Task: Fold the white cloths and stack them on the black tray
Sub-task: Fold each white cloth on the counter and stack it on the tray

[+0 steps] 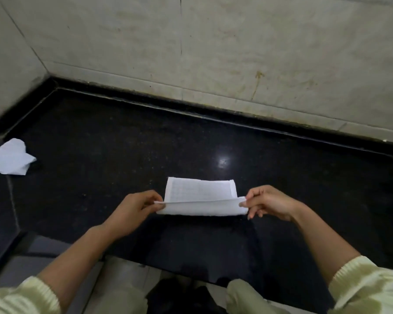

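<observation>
At the far left edge, a loose white cloth (8,157) is seen lying crumpled and unfolded on the black table (100,137), well apart from both hands. The table is dark and polished, and it is bounded on its far and left sides by a pale tiled wall (213,41). In the near left corner a pale yellow-green left sleeve (16,295) is shown, with the forearm bare beyond it. The left hand (134,209) is held over the table near the middle of the scene. Its fingers (153,197) are curled, and the left end of a straight crease is pinched in them. Between the two hands a partly folded white cloth (200,193) is held low over the near part of the table. A textured panel is shown beyond the crease and a plain strip nearer than it. Whether its lower edge touches the table cannot be told. Beyond the cloth, slightly to the right, a bright light reflection (222,160) is caught on the table. The right end of the same crease is pinched by the fingers (251,198) of the right hand (270,202), and the others are loosely curled beneath. In the near right corner the right sleeve (368,288) is seen.
</observation>
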A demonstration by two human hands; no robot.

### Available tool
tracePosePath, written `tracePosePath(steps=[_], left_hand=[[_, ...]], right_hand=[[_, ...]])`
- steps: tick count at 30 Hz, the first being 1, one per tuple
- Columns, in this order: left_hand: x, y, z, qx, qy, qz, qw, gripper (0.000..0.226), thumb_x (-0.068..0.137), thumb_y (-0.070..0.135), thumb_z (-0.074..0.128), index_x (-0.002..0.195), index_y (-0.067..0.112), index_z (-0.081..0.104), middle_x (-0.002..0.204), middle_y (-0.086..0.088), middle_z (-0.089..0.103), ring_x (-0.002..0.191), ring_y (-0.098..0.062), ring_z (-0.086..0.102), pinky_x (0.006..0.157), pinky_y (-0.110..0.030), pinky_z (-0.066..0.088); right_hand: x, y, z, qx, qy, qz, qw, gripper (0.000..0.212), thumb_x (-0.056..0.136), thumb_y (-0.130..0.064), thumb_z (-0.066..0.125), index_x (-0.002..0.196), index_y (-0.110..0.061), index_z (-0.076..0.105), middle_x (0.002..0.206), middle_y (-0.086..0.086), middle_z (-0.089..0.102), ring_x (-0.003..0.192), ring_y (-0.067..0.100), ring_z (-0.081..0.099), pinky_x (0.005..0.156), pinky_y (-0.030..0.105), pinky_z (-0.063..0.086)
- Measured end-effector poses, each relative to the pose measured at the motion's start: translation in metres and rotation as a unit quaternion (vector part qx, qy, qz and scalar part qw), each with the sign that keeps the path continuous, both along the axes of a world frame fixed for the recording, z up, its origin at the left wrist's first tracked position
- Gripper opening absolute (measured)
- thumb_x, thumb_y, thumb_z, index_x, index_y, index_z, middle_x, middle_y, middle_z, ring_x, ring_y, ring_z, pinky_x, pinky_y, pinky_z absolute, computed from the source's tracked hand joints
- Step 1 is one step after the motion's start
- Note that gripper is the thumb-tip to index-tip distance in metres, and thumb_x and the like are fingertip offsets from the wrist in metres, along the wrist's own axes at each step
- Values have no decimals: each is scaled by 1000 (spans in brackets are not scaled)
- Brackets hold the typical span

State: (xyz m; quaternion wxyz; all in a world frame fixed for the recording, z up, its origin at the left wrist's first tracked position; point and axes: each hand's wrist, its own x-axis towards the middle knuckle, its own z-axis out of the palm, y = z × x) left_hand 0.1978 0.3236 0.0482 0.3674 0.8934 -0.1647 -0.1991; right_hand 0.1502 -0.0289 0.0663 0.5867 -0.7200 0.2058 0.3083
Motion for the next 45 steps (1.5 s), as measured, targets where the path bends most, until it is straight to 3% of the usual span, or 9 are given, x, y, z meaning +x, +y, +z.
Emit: tracePosePath(steps=[6,10,15,19,27,31,36,40,45], left_hand=[[5,-7,-26,30,82,-7,996,5,90,27,64,86,26,68,84,6,70,78,-4,65,76,-26,54],[25,-22,-32,10,64,45,997,7,92,27,62,90,24,68,86,6,70,83,-7,65,76,-24,52],[51,-42,-41,23,48,70,996,8,94,23,58,100,23,64,86,-5,68,83,-17,64,73,-25,49],[67,-52,-52,38,53,80,995,14,95,18,55,105,26,60,90,-5,66,86,-16,62,70,-22,46],[78,-65,-68,55,35,128,990,20,97,19,53,116,20,56,91,2,61,83,-12,57,70,-25,41],[75,-63,-75,55,27,151,987,22,96,21,53,118,20,55,92,3,60,83,-12,57,71,-26,42],[74,-65,-74,85,3,136,987,22,98,24,50,119,21,53,103,0,61,87,-14,57,73,-30,46],[60,-62,-71,116,-40,121,985,34,97,32,49,129,22,44,118,-1,49,90,-16,55,72,-32,48],[30,-53,-71,86,-49,131,986,45,92,47,54,125,22,38,117,4,40,87,-13,53,65,-30,47]], right_hand=[[-8,6,-37,-44,20,-24,999,13,82,-8,73,78,-9,61,64,8,66,55,13,64,46,20,34],[3,8,-48,-87,-16,-78,993,9,84,-11,71,84,-5,65,63,1,68,52,10,61,46,21,34],[19,15,-56,-127,-43,-155,979,10,87,-8,68,80,-4,63,72,5,66,57,12,57,42,15,39],[30,21,-71,-174,-46,-184,966,15,87,-12,67,73,-10,60,78,10,68,69,18,62,70,32,54],[35,29,-80,-266,-70,-181,944,12,91,-15,59,80,-11,59,70,-2,56,66,11,52,56,17,39],[35,32,-86,-299,-84,-164,936,15,94,-21,57,82,-12,58,68,-3,56,71,16,56,57,23,41],[37,41,-87,-388,-73,-113,912,20,98,-31,49,96,-12,56,88,3,63,82,22,61,70,33,48],[33,50,-86,-431,-117,-108,888,20,99,-28,47,107,-10,50,109,5,56,99,24,58,74,34,45],[5,49,-91,-455,-196,-77,865,22,98,-33,47,106,-13,48,105,0,47,94,17,52,67,28,42]])
